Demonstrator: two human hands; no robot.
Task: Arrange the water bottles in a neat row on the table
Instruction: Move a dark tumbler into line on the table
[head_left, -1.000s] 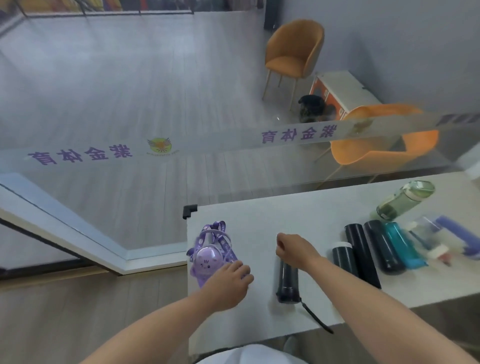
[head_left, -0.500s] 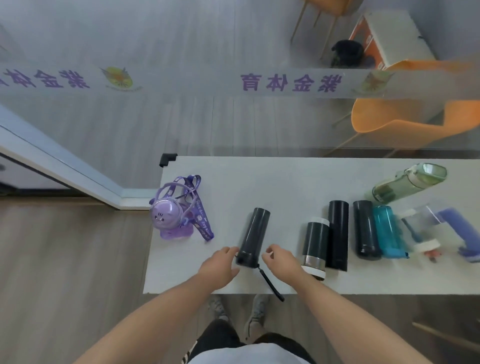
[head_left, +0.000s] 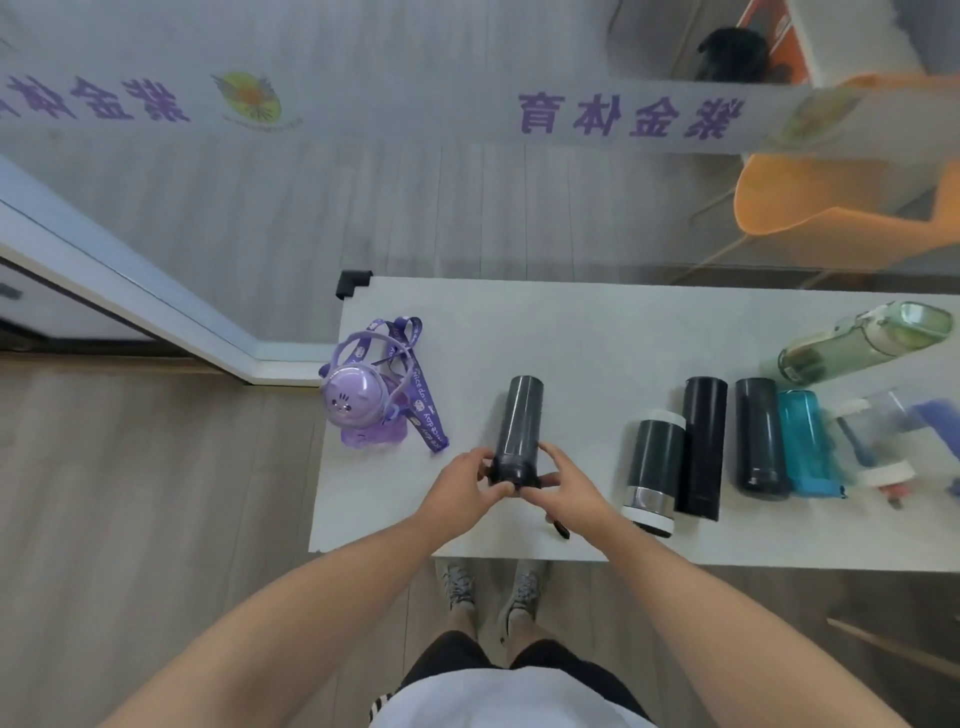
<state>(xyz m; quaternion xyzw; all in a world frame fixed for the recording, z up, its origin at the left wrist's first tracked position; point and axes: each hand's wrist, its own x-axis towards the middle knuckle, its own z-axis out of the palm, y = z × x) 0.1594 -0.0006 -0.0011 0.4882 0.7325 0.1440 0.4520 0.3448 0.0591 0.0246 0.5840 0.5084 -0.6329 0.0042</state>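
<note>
A dark grey bottle (head_left: 518, 418) lies on the white table (head_left: 587, 332), its cap end toward me. My left hand (head_left: 467, 483) and my right hand (head_left: 563, 486) both grip that cap end; its black strap (head_left: 558, 527) trails from under my right hand. To the right, lying side by side, are a dark green flask with steel base (head_left: 653, 467), a tall black flask (head_left: 702, 444), a black bottle (head_left: 759, 434), a teal bottle (head_left: 808, 441) and a clear bottle with blue parts (head_left: 878, 436). A green bottle (head_left: 862, 345) lies slanted behind them. A purple bottle with lanyard (head_left: 361, 408) stands at the left edge.
A glass wall with purple lettering (head_left: 628, 117) runs along the table's far edge. Orange chairs (head_left: 831, 192) stand behind the glass. The table's front edge (head_left: 467, 553) is just ahead of my shoes (head_left: 488, 592). A black corner guard (head_left: 352, 283) caps the far left corner.
The view has tilted down over the table. My left hand left the purple bottle and joined my right hand on the dark grey bottle's cap end; that bottle now lies straighter.
</note>
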